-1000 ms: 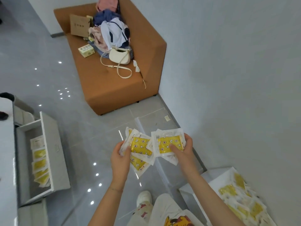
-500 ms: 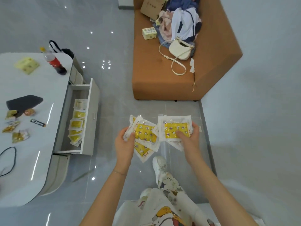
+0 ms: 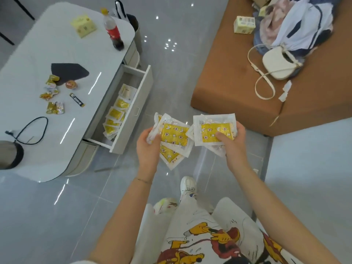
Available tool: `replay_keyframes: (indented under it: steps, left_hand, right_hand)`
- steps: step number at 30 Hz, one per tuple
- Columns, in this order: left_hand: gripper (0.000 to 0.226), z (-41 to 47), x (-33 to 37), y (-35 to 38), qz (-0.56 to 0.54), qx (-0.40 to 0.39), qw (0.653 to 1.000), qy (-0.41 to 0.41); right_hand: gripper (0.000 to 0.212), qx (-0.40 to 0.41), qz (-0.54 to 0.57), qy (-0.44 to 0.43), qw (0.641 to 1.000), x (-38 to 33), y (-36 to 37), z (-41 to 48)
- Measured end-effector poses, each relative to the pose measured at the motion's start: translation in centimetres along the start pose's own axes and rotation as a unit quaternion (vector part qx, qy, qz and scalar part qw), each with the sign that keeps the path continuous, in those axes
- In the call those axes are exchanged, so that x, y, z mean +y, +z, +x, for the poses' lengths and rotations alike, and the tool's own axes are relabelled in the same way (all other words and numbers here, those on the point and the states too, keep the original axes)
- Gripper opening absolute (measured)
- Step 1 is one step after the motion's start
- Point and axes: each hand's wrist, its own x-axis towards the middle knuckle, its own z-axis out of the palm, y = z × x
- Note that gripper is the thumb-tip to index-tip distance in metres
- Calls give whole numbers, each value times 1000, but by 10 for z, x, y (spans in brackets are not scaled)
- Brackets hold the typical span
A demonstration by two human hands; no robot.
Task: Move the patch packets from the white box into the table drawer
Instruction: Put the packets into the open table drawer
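**Entry: packets in transit, both hands loaded**

1. Left hand (image 3: 147, 147). Fingers (image 3: 155, 138) clamped on the left bundle (image 3: 174, 138): flat plastic patch packets, yellow star-and-moon print, white sealed borders, fanned. Thumb lies across the top packet. Lower packets jut out below the palm.
2. Right hand (image 3: 231, 143). Fingers (image 3: 222, 135) clamped on the right bundle (image 3: 214, 130), same kind, more squarely stacked. Thumb presses on the yellow panel.
3. White table drawer (image 3: 137, 103). Pulled open from the glossy white rounded worktop (image 3: 57, 44). It lies ahead and to the left, well apart from both hands, nearer the left. Drawer row (image 3: 116, 115): overlapping packets lined along its length.
4. White box. Not in view.

**Step in hand (judged):** carrying both bundles to the drawer.

**Handling note:** the sleeves look slick and likely to slide over one another. Keep thumb pressure until each bundle is low inside the drawer walls. Square the left fan first, since its loose lower packets could slip. Set each bundle down flat beside or over the drawer row, one hand at a time.
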Motion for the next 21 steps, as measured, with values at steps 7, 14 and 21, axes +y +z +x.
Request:
replay_keyframes:
  steps: [7, 14, 21]
  left_hand:
    - [31, 47, 15, -30, -64, 111, 991, -33]
    - [28, 124, 10, -95, -105, 181, 976, -65]
    - [19, 197, -1, -147, -129, 233, 959, -97]
  right_hand:
    - [55, -97, -36, -7, 995, -29, 77, 54]
    - [57, -179, -87, -6, 980, -46, 197, 94]
    - [51, -209, -137, 7, 968, -44, 302, 135]
